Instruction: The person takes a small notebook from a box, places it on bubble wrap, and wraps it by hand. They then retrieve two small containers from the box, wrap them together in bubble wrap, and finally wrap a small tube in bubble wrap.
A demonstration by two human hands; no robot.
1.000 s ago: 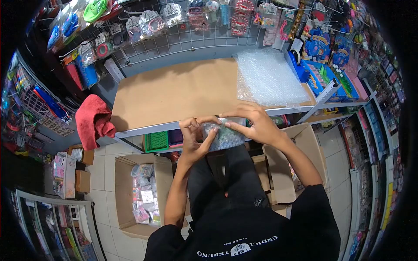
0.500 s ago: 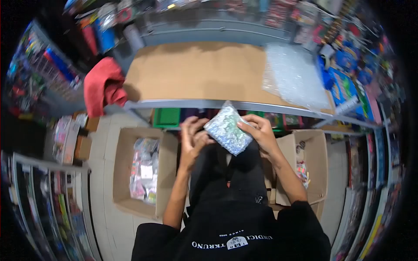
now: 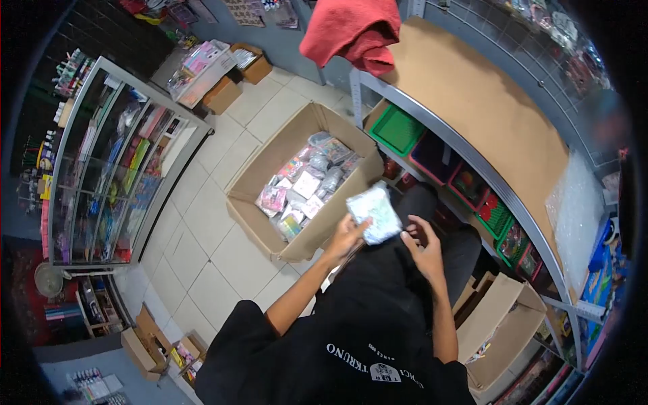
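Observation:
A bubble-wrapped packet (image 3: 375, 214), whitish with pale green and blue tints, is held above my lap. My left hand (image 3: 347, 239) grips its lower left edge, thumb over the front face. My right hand (image 3: 425, 250) is just off the packet's right edge, fingers parted and curved; nothing shows in it. To the left of my legs stands an open cardboard box (image 3: 260, 236), with several wrapped packets (image 3: 307, 183) inside.
A brown-topped table (image 3: 466, 81) carries a red cloth (image 3: 354, 34) and a sheet of bubble wrap (image 3: 577, 202). Green and red baskets (image 3: 398, 129) sit beneath it. Another carton (image 3: 503, 331) stands at my right; a glass display case (image 3: 115, 169) is at far left.
My view has swung left, toward the box of packets. The packet has passed from my right hand's grip to my left hand's, and my right hand has come off it.

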